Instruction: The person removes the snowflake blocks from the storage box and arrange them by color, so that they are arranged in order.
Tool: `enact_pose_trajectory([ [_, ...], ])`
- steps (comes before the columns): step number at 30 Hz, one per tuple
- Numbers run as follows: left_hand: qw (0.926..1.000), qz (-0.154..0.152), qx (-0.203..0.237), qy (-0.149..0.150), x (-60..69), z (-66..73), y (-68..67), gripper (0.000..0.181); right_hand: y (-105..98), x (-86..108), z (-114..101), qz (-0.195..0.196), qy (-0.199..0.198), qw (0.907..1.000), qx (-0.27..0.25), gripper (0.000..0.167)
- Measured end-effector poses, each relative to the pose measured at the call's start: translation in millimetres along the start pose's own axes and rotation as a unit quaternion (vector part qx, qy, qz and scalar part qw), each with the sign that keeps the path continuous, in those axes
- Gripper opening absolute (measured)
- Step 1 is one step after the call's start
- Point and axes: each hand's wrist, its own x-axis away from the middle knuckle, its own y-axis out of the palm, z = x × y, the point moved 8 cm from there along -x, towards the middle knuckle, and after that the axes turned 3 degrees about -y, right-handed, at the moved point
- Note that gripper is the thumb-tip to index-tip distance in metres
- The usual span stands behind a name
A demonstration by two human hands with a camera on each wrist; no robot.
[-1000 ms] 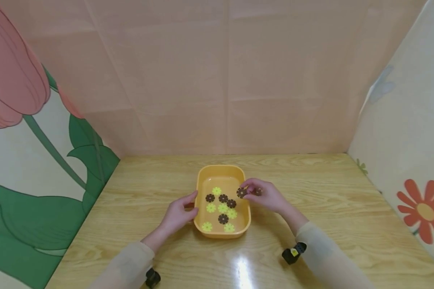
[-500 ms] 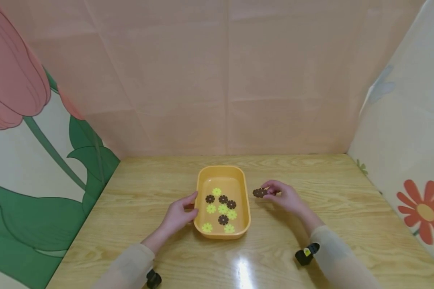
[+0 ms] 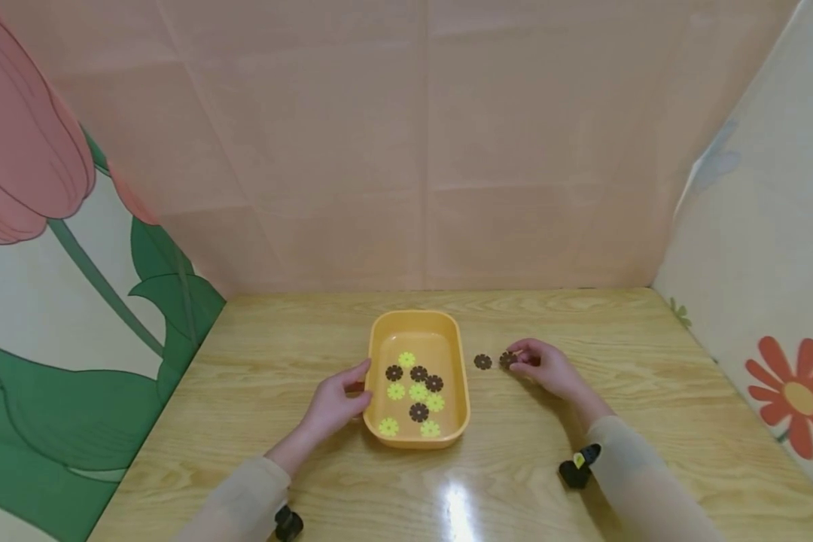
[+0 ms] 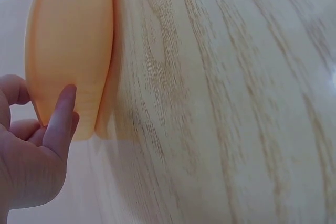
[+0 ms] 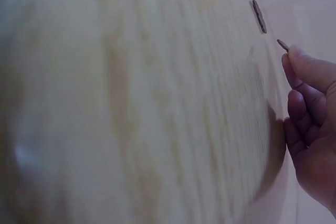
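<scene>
My left hand (image 3: 332, 403) touches the left wall of an orange tray (image 3: 415, 444), its fingertips and thumb on the outside. The left wrist view shows the thumb (image 4: 60, 121) lying against the tray's wall (image 4: 73, 30). To the right of the tray, my right hand (image 3: 549, 370) pinches a dark brown flower-shaped piece (image 5: 283, 45) between thumb and fingertips. Another brown flower-shaped piece (image 3: 482, 362) lies on the table between that hand and the tray. Several yellow flower-shaped pieces (image 3: 388, 427) and brown ones (image 3: 394, 373) are inside the tray.
A wood-grain table (image 3: 298, 324) carries everything. A pinkish cloth wall (image 3: 420, 165) stands at its back, with flower-printed panels at left (image 3: 108, 421) and right (image 3: 752, 248). Black wrist cameras (image 3: 574, 474) are worn on both arms.
My right hand has moved right, away from the tray's right rim, with a brown flower-shaped piece. The piece on the table is now uncovered. My left hand and the tray stay put.
</scene>
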Motion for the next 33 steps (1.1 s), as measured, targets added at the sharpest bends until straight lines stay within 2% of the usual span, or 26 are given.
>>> enact_pose_trajectory([
  [4, 1.0, -0.003, 0.001, -0.005, 0.1, -0.6, 0.8, 0.057, 0.8, -2.9, 2.0, -0.002, 0.006, 1.0, 0.004, 0.028],
  [15, 0.9998, 0.0, 0.019, -0.009, 1.5, 0.2, 0.8, 0.057, 6.5, -5.2, 4.8, -0.007, -0.01, 0.9998, 0.013, 0.025],
  [24, 0.9996, -0.004, 0.025, -0.015, 2.0, 0.5, 0.9, 0.057, 8.7, -7.6, 10.5, -0.009, -0.006, 0.9992, 0.04, 0.025],
  [33, 0.9996, -0.004, 0.026, -0.011, 2.1, 0.2, 1.2, 0.057, 7.4, -9.5, 8.5, 0.001, -0.022, 0.9973, 0.069, 0.022],
])
